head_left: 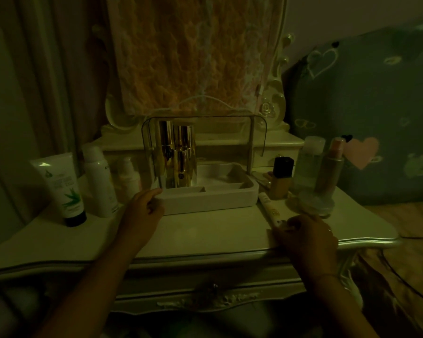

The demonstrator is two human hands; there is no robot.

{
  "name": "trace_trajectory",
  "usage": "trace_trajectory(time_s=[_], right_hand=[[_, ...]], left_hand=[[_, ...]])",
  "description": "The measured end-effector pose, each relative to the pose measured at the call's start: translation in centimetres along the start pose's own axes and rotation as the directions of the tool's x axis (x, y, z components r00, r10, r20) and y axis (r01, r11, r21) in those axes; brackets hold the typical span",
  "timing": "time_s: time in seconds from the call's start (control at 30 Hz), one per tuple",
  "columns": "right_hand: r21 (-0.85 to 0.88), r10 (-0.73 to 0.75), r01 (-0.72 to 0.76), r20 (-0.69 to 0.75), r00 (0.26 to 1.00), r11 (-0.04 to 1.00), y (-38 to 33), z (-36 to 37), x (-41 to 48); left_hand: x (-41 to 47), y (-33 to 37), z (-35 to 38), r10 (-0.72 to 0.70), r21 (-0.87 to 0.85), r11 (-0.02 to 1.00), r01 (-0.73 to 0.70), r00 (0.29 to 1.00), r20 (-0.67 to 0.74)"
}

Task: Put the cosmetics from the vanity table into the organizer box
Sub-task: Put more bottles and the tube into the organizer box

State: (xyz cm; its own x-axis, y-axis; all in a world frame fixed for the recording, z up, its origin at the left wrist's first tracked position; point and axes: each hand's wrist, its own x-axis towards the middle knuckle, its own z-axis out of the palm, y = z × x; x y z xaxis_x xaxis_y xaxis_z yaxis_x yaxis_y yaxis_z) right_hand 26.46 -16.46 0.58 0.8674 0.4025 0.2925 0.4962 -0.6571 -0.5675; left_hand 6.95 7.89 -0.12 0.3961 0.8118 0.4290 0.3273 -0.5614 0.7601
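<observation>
Gold bottles (178,154) in a white box (210,198); cream desk (205,230); white tube (60,189) with green leaves, black cap; grey bedding (366,93) with hearts.

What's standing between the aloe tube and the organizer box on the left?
Head view: a white spray can and a small pale pump bottle stand between the aloe tube and the organizer box.
</observation>
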Motion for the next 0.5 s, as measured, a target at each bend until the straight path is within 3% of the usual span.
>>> trace_trajectory(time_s=[0.13,0.33,0.5], right_hand=[[0.026,-0.006,0.005,0.022,1.0,1.0,0.4,-0.2,-0.5],[-0.091,0.059,-0.06,-0.01,0.998,0.994,-1.8,0.8,0.9],[-0.051,0.075,-0.077,-0.031,0.997,0.996,-1.6,1.2,0.6]], left_hand=[[0.1,-0.1,-0.1,-0.004,-0.006,1.0,0.005,1.0,0.005],[0.0,0.0,-0.1,0.006,0.014,1.0,-0.007,1.0,0.006],[0.0,-0.1,0.0,0.007,0.023,1.0,-0.007,1.0,-0.002]])
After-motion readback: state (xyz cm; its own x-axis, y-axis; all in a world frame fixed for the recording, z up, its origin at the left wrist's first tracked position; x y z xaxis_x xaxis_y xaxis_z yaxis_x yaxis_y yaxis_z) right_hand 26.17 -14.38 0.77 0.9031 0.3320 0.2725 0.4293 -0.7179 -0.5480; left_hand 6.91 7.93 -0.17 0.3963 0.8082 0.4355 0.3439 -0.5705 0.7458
